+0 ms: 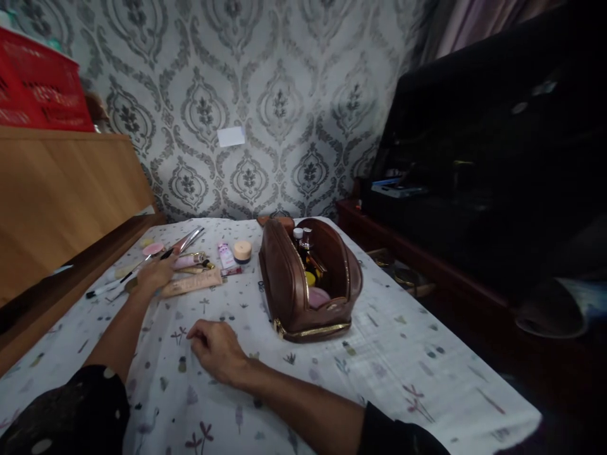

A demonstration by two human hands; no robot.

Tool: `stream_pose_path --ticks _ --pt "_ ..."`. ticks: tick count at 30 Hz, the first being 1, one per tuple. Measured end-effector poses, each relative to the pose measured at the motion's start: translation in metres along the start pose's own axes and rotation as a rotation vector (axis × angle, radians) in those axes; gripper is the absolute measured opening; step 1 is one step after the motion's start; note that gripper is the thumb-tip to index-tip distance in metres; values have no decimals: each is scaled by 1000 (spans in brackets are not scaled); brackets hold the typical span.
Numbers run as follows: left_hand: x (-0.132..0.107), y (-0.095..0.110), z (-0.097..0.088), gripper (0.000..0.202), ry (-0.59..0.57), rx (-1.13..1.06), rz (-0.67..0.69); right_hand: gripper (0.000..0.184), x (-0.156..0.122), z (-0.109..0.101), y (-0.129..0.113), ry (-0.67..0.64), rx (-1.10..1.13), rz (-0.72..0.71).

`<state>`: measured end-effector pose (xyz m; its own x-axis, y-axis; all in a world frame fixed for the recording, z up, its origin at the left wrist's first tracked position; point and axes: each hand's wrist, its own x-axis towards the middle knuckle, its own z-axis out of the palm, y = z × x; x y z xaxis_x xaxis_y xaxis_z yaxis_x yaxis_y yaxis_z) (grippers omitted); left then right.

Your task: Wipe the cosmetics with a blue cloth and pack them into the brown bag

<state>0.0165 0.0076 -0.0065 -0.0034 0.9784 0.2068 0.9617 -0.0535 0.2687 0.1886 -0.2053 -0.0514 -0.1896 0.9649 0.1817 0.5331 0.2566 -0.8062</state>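
Note:
My left hand (156, 273) reaches into a spread of cosmetics at the left of the cloth. Its fingers are drawn together by several makeup brushes (110, 287); what they pinch, if anything, is hidden. Beside it lie a beige tube (192, 283), a pink round compact (153, 249), a small lilac tube (226, 255) and a cream jar with a dark base (242, 251). My right hand (217, 349) rests on the cloth with its fingers curled and nothing visible in them. To its right stands a brown makeup bag (289, 284), unzipped, with bottles (307, 239) and a pink item (318, 297) inside.
A white patterned cloth (265, 404) covers the surface. Wooden furniture (61, 196) borders the left side, with a red crate (42, 82) on top. A large black screen (484, 145) stands at right, above an open drawer (403, 275). Another brown item (277, 222) lies behind the bag.

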Motion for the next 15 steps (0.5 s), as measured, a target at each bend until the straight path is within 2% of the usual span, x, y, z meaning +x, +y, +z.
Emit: stream_pose_path --ticks 3,6,11,15 --pt "-10 4 1 51 -68 45 43 30 2 2 3 1 1 -3" --pt "-22 11 7 53 -80 58 104 28 4 5 7 26 24 -29" --pt "-36 20 25 47 -61 8 125 24 5 6 11 13 95 -86" --pt "-41 18 31 44 -26 -102 117 22 4 3 11 -5 124 -99"
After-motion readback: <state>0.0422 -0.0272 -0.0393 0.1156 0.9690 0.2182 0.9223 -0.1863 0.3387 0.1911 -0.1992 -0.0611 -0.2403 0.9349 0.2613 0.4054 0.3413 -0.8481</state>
